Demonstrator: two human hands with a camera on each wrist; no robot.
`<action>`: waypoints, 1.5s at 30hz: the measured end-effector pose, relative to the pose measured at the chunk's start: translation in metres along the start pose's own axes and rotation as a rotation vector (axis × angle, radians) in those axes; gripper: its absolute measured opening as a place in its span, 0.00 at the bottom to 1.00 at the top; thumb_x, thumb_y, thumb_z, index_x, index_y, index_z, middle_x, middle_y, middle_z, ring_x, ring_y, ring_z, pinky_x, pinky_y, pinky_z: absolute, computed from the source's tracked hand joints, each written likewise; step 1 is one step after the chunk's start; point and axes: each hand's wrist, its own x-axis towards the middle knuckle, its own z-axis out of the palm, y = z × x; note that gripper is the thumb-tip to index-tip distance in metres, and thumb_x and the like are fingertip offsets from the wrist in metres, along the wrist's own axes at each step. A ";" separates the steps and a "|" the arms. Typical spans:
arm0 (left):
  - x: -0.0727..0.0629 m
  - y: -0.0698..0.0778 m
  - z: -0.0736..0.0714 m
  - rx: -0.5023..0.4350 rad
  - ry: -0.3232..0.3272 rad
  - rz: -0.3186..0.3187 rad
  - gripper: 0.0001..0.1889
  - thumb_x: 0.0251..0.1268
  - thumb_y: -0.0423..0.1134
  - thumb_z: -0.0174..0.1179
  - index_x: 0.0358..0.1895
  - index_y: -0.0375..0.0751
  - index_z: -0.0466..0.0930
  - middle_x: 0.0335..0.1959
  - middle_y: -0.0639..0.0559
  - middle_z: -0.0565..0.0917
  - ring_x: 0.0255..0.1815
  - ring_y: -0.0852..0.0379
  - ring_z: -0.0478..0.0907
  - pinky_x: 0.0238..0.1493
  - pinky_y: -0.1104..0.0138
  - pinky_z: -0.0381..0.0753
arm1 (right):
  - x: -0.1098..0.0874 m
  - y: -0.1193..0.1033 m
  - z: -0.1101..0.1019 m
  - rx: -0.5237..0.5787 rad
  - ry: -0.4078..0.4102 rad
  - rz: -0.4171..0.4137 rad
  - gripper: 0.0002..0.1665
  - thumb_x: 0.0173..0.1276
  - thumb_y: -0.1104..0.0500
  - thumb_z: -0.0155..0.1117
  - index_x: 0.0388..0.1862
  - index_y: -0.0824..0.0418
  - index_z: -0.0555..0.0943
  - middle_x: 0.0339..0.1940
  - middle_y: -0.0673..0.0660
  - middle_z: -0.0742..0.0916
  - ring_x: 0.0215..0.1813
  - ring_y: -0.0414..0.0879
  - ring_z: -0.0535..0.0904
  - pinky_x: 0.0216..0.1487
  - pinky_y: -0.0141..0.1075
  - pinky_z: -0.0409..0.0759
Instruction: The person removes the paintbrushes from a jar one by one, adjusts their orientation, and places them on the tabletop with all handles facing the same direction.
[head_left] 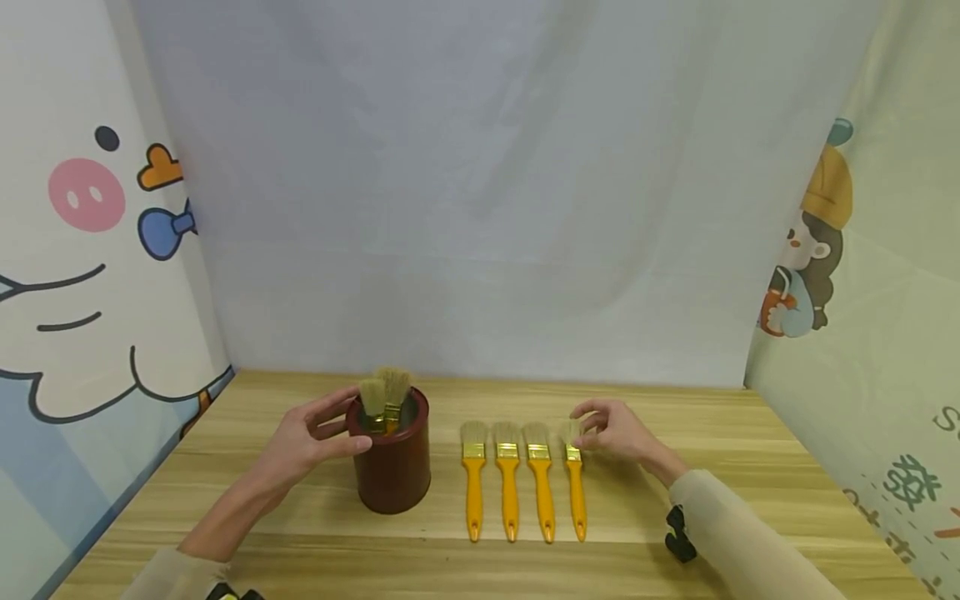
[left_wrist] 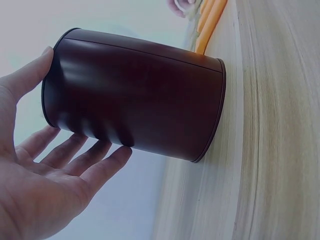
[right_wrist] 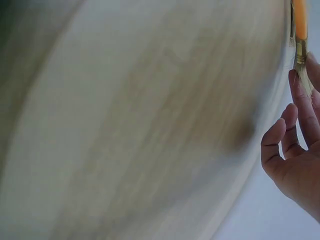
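Note:
A dark red cylindrical pot stands upright with two bristle-up paintbrushes inside. My left hand holds it around its left side, thumb at the front of the rim and fingers behind; the left wrist view shows the fingertips against the wall of the pot. To its right, three wider paintbrushes with yellow-orange handles lie in a row, bristles away from me. A narrower paintbrush ends the row, and my right hand pinches its bristles between thumb and index finger.
The wood-grain table runs back to a plain grey-white cloth. Printed cloth panels hang at the left and right, bounding the table's sides.

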 end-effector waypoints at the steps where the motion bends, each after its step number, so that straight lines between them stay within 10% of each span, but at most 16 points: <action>1: 0.000 0.000 0.000 0.001 0.000 0.000 0.41 0.70 0.36 0.71 0.82 0.35 0.61 0.78 0.29 0.65 0.75 0.27 0.65 0.60 0.58 0.83 | 0.000 0.001 0.000 -0.009 -0.002 -0.002 0.25 0.63 0.69 0.78 0.57 0.75 0.81 0.41 0.66 0.90 0.40 0.51 0.86 0.38 0.37 0.82; 45: 0.000 -0.001 0.000 0.010 -0.001 0.000 0.41 0.71 0.37 0.70 0.83 0.36 0.60 0.78 0.30 0.65 0.75 0.28 0.66 0.61 0.58 0.83 | 0.009 0.007 0.003 -0.181 -0.020 -0.056 0.22 0.63 0.63 0.80 0.53 0.72 0.86 0.40 0.59 0.90 0.43 0.50 0.83 0.42 0.39 0.78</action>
